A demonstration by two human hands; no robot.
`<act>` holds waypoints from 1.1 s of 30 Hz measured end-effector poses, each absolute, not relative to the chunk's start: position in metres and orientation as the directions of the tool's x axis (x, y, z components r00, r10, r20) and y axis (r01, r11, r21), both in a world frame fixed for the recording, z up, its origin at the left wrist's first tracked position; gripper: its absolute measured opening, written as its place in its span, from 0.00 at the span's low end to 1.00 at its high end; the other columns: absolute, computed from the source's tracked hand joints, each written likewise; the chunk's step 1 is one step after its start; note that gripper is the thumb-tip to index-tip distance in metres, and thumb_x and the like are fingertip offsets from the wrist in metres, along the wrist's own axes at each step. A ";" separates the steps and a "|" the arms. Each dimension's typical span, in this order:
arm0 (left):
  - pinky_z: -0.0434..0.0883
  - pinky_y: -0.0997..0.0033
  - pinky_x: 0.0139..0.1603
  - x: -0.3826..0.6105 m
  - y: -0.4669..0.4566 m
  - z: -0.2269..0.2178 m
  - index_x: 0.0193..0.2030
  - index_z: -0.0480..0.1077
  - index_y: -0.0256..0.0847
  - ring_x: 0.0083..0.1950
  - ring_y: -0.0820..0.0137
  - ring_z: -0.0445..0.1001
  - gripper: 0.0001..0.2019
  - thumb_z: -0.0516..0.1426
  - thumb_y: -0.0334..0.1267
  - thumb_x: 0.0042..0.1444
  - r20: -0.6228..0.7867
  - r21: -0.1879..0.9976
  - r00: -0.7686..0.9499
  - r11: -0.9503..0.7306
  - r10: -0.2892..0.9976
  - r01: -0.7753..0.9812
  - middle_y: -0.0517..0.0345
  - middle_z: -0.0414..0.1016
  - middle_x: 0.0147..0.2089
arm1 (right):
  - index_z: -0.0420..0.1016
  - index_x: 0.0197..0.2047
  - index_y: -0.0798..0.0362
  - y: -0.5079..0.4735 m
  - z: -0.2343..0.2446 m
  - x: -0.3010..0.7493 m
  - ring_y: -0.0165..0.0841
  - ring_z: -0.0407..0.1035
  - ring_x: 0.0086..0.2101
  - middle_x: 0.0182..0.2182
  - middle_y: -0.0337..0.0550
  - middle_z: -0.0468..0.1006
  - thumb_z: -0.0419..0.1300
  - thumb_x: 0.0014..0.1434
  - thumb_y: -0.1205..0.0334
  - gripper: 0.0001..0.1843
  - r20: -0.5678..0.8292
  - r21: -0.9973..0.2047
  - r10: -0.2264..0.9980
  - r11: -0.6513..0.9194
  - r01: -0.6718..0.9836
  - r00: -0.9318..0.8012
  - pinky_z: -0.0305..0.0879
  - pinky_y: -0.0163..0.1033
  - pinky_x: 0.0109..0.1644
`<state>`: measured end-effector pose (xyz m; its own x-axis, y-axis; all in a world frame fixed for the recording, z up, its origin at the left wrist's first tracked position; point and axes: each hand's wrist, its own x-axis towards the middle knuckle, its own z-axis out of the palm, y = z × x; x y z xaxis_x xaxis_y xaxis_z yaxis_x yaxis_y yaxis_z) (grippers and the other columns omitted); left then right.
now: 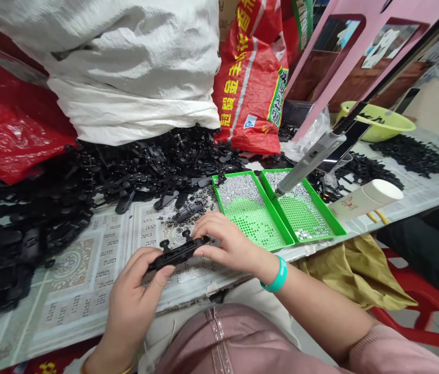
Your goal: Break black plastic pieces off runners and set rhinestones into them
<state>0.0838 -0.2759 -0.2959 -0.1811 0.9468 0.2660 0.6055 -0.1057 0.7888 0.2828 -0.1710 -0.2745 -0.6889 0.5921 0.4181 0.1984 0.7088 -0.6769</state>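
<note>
Both my hands grip one long black plastic part (pixel 180 253), held just over the table near its front edge. My left hand (pixel 137 285) has thumb and fingers closed round its left end. At the right end, my right hand (pixel 223 241) pinches it between thumb and fingers. Two small round knobs stand up from the part's top side. Behind it, another black plastic piece (pixel 189 211) lies among tiny black bits. To the right are two green trays (pixel 277 213) with small silver pieces in them.
A grey electric screwdriver (pixel 309 158) hangs over the right tray. A heap of black parts (pixel 157 161) spreads along the back and left, below a white sack (pixel 134 67) and a red bag (pixel 248 88). A white cup (pixel 367 200) lies tilted at right, near a yellow bowl (pixel 391 122).
</note>
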 end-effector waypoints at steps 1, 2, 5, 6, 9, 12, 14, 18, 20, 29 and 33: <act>0.67 0.73 0.40 0.087 -0.275 -0.293 0.37 0.69 0.43 0.40 0.70 0.70 0.03 0.56 0.37 0.55 0.305 0.767 -0.159 -0.144 0.939 0.626 0.59 0.70 0.38 | 0.70 0.37 0.54 -0.171 -0.276 0.283 0.35 0.67 0.43 0.37 0.46 0.76 0.57 0.59 0.52 0.13 0.417 -0.708 0.604 0.684 0.174 -0.679 0.63 0.45 0.52; 0.66 0.74 0.39 0.089 -0.274 -0.291 0.36 0.69 0.43 0.38 0.71 0.70 0.03 0.55 0.36 0.56 0.333 0.750 -0.137 -0.174 0.933 0.638 0.59 0.70 0.37 | 0.70 0.37 0.54 -0.172 -0.278 0.284 0.35 0.67 0.43 0.37 0.46 0.76 0.57 0.59 0.52 0.13 0.416 -0.735 0.614 0.661 0.149 -0.671 0.63 0.46 0.52; 0.65 0.75 0.37 0.094 -0.271 -0.285 0.35 0.68 0.43 0.36 0.73 0.69 0.02 0.55 0.34 0.57 0.351 0.737 -0.099 -0.210 0.931 0.643 0.60 0.69 0.35 | 0.70 0.37 0.54 -0.172 -0.282 0.288 0.36 0.67 0.44 0.37 0.46 0.75 0.57 0.59 0.51 0.14 0.424 -0.782 0.640 0.615 0.098 -0.641 0.64 0.46 0.52; 0.65 0.76 0.37 0.095 -0.270 -0.284 0.35 0.68 0.43 0.36 0.73 0.69 0.02 0.55 0.33 0.57 0.345 0.741 -0.092 -0.211 0.934 0.637 0.61 0.69 0.35 | 0.70 0.37 0.54 -0.173 -0.283 0.289 0.36 0.67 0.44 0.37 0.46 0.75 0.57 0.59 0.51 0.14 0.429 -0.787 0.646 0.611 0.090 -0.631 0.64 0.47 0.52; 0.66 0.76 0.38 0.095 -0.267 -0.283 0.37 0.68 0.44 0.38 0.74 0.69 0.02 0.55 0.34 0.57 0.314 0.767 -0.085 -0.199 0.946 0.610 0.61 0.69 0.36 | 0.70 0.37 0.53 -0.173 -0.284 0.291 0.36 0.67 0.44 0.37 0.46 0.76 0.58 0.59 0.51 0.13 0.441 -0.781 0.655 0.617 0.097 -0.614 0.63 0.48 0.52; 0.66 0.76 0.37 0.095 -0.267 -0.283 0.39 0.67 0.45 0.37 0.74 0.69 0.04 0.56 0.34 0.56 0.304 0.773 -0.093 -0.188 0.948 0.605 0.62 0.70 0.37 | 0.70 0.37 0.52 -0.174 -0.283 0.292 0.36 0.67 0.44 0.37 0.45 0.76 0.57 0.59 0.51 0.13 0.436 -0.775 0.656 0.621 0.114 -0.615 0.63 0.48 0.52; 0.66 0.76 0.35 0.096 -0.268 -0.283 0.38 0.68 0.45 0.36 0.74 0.69 0.03 0.56 0.34 0.56 0.312 0.765 -0.100 -0.188 0.945 0.616 0.62 0.69 0.36 | 0.70 0.37 0.53 -0.174 -0.282 0.293 0.36 0.67 0.43 0.37 0.46 0.76 0.56 0.60 0.51 0.13 0.423 -0.777 0.657 0.618 0.123 -0.624 0.63 0.48 0.51; 0.67 0.75 0.34 0.098 -0.268 -0.286 0.37 0.68 0.43 0.34 0.74 0.70 0.03 0.54 0.36 0.58 0.246 0.820 -0.127 -0.137 0.961 0.556 0.61 0.68 0.35 | 0.70 0.37 0.53 -0.175 -0.282 0.294 0.36 0.67 0.43 0.37 0.46 0.76 0.55 0.61 0.51 0.14 0.395 -0.766 0.647 0.624 0.156 -0.652 0.62 0.48 0.51; 0.68 0.74 0.34 0.099 -0.267 -0.287 0.37 0.68 0.43 0.34 0.73 0.71 0.04 0.53 0.37 0.58 0.199 0.843 -0.124 -0.105 0.972 0.527 0.60 0.68 0.35 | 0.70 0.37 0.53 -0.175 -0.283 0.295 0.36 0.67 0.43 0.37 0.46 0.76 0.55 0.61 0.51 0.13 0.389 -0.767 0.650 0.621 0.161 -0.653 0.62 0.48 0.51; 0.69 0.72 0.35 0.100 -0.265 -0.285 0.36 0.69 0.42 0.36 0.70 0.71 0.05 0.56 0.40 0.55 0.205 0.823 -0.145 -0.090 0.968 0.561 0.58 0.70 0.36 | 0.71 0.37 0.52 -0.176 -0.289 0.296 0.35 0.69 0.43 0.36 0.43 0.77 0.60 0.57 0.50 0.13 0.398 -0.781 0.688 0.601 0.169 -0.607 0.63 0.47 0.51; 0.69 0.73 0.32 0.101 -0.266 -0.284 0.35 0.68 0.42 0.33 0.72 0.71 0.05 0.54 0.39 0.57 0.158 0.861 -0.165 -0.054 0.974 0.505 0.58 0.69 0.35 | 0.71 0.36 0.52 -0.176 -0.292 0.296 0.36 0.68 0.43 0.35 0.42 0.77 0.62 0.55 0.51 0.13 0.416 -0.755 0.670 0.631 0.176 -0.615 0.61 0.48 0.52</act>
<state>0.1009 -0.2656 -0.2843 -0.1646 0.9736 0.1579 0.5053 -0.0542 0.8612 0.2957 -0.1763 -0.2918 -0.6152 0.6696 0.4162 0.1762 0.6313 -0.7552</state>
